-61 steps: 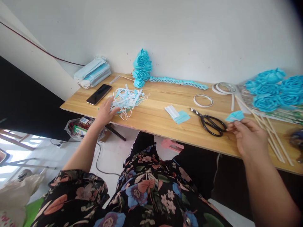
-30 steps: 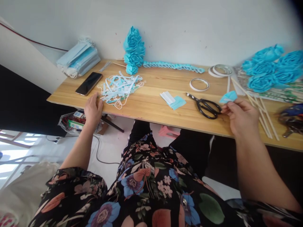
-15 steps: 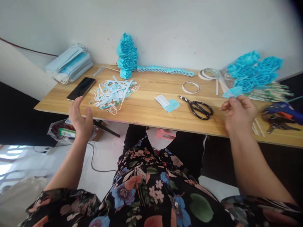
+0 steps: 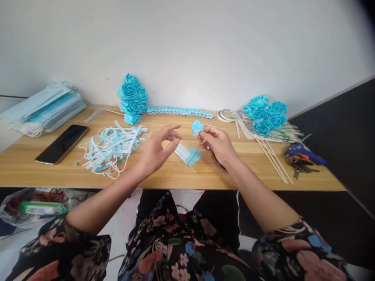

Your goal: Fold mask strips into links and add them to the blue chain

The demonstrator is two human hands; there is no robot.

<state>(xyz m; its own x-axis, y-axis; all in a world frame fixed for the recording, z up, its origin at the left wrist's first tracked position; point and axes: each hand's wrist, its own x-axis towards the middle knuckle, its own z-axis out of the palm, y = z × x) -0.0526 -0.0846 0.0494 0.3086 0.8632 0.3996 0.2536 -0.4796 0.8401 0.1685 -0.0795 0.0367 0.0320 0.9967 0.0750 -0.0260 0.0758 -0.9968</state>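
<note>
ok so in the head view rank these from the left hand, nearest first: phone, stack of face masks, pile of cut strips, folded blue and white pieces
From the left hand:
1. folded blue and white pieces, just to its right
2. pile of cut strips, to its left
3. phone, further left
4. stack of face masks, far left

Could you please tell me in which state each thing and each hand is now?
Right hand: pinches the blue folded piece, lifted.
Left hand: open, empty, fingers spread beside that piece.
Phone: lying flat, screen dark.
Mask stack: piled, uncut.
Scrap strips: loose heap.
Glue gun: lying on its side.
Scissors: mostly hidden by the right hand; open or shut cannot be told.
</note>
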